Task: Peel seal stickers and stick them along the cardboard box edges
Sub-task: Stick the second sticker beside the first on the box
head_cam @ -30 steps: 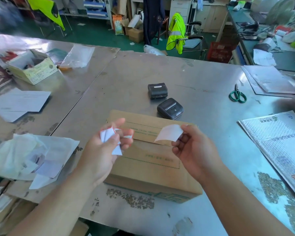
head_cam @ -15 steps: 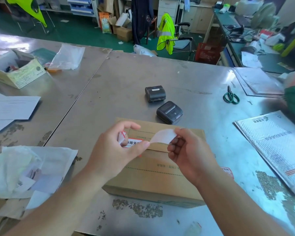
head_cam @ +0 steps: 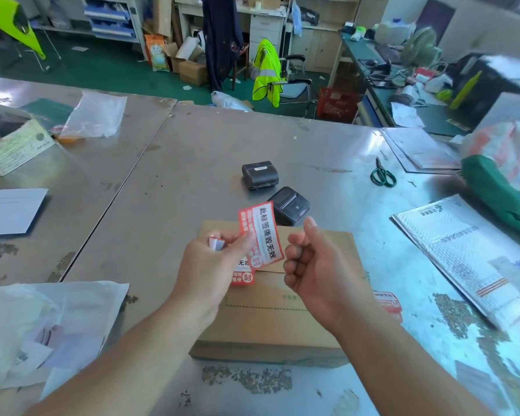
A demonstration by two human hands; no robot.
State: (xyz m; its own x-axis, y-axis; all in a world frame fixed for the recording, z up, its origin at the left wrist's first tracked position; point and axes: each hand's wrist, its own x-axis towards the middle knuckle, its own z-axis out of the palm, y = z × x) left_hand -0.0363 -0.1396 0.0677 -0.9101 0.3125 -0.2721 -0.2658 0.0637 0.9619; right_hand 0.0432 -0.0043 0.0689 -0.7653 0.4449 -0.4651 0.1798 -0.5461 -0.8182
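Observation:
A flat cardboard box (head_cam: 282, 328) lies on the steel table (head_cam: 192, 163) in front of me. My left hand (head_cam: 210, 274) is above its left part, pinching a red-and-white seal sticker (head_cam: 263, 235) that stands upright with its printed face toward me. More red sticker sheet (head_cam: 243, 276) hangs under it, and a bit of white paper (head_cam: 216, 243) sits in the fingers. My right hand (head_cam: 315, 271) hovers over the box with fingers curled and thumb raised. Its knuckles sit at the sticker's right edge, and nothing shows inside it.
Two small black label printers (head_cam: 260, 175) (head_cam: 291, 205) sit just beyond the box. Another red sticker (head_cam: 386, 301) lies by the box's right side. Green scissors (head_cam: 383, 175) and a padded mailer (head_cam: 469, 259) are to the right. Plastic bags with papers (head_cam: 42, 328) lie at the left.
The white piece that my right hand was pulling away is no longer in it. The sticker in my left hand has turned upright, printed face toward me. Both hands came closer together.

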